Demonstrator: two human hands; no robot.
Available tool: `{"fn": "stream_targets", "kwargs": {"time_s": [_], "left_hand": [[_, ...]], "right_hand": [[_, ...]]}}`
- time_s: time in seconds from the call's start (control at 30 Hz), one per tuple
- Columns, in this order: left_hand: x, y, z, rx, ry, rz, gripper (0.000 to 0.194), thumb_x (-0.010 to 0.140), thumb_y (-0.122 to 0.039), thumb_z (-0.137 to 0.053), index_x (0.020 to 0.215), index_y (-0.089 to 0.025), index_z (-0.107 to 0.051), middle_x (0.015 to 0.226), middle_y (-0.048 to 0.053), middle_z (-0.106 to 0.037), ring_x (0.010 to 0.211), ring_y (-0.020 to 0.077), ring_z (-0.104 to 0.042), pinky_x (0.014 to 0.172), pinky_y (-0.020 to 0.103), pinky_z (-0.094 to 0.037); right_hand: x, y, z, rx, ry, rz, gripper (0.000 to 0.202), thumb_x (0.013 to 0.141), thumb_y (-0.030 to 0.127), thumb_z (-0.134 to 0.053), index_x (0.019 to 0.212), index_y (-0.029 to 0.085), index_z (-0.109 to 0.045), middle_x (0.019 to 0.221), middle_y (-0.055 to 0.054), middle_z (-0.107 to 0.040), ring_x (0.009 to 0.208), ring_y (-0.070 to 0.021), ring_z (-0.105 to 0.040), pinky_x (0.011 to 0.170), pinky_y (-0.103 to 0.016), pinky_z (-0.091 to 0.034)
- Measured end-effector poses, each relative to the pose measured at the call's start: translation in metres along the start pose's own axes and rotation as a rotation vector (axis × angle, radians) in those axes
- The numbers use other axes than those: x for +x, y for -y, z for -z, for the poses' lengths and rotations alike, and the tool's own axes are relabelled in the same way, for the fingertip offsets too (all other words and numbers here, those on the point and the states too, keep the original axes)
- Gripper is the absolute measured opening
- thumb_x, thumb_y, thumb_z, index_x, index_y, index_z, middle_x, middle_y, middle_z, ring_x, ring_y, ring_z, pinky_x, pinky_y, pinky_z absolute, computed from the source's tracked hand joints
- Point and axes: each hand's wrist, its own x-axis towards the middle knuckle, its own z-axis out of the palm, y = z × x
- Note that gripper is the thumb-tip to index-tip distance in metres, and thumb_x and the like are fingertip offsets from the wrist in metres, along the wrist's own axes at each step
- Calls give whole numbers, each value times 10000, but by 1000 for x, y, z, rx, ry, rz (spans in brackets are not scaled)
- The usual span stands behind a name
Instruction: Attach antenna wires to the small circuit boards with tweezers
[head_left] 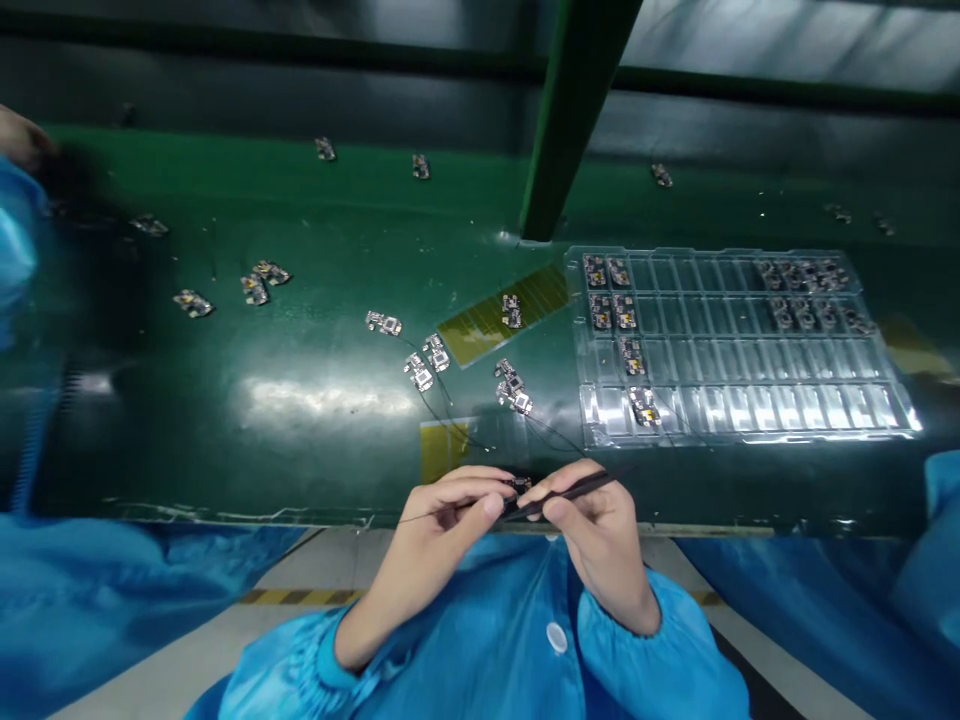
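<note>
Surface (300,440) showing smooth, glossy green; clear plastic tray (739,358) catching bright streaks; amber strips (469,335) looking filmy and shiny; blue cloth sleeves (300,655) creasing softly with sheen; black tool (585,485) appearing dark, matt.

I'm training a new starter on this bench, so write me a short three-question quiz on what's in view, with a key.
1. True or false: the person's right hand holds a slim black tool.
2. What lies on the larger translucent yellow strip?
A. a white button
B. a small silvery circuit board
C. a coil of blue cable
3. Fill in the missing word: seen from the person's side of the green worktop, the clear plastic compartment tray lies to the ____ of that yellow strip.

Key: 1 true; 2 B; 3 right
</note>
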Motion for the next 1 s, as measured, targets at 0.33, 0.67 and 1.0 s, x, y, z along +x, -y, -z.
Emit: {"fn": "stream_targets", "kwargs": {"time_s": [0.33,0.67,1.0], "left_hand": [[-4,5,2,-98,9,-6,102,816,-267,-768,900,-267,-825,1069,93,-747,1017,228,-701,821,267,-588],[-5,-2,-5,-100,-91,-26,41,784,-210,-779,755,-219,-807,976,86,-756,885,198,-731,740,223,-595],[-7,3,-2,-120,-50,-5,68,802,-201,-764,737,-185,-753,997,72,-727,858,157,-713,718,181,-572]], "right_hand": [[0,3,-8,-22,-26,68,110,810,213,-782,844,210,-678,808,-16,-788,732,-178,-767,703,-287,-644],[-2,6,-13,-61,-41,117,107,826,153,-760,853,224,-684,823,4,-791,775,-150,-770,728,-229,-630],[-4,3,-11,-28,-42,114,104,833,173,-765,864,240,-692,816,28,-785,779,-133,-765,743,-211,-624]]}}
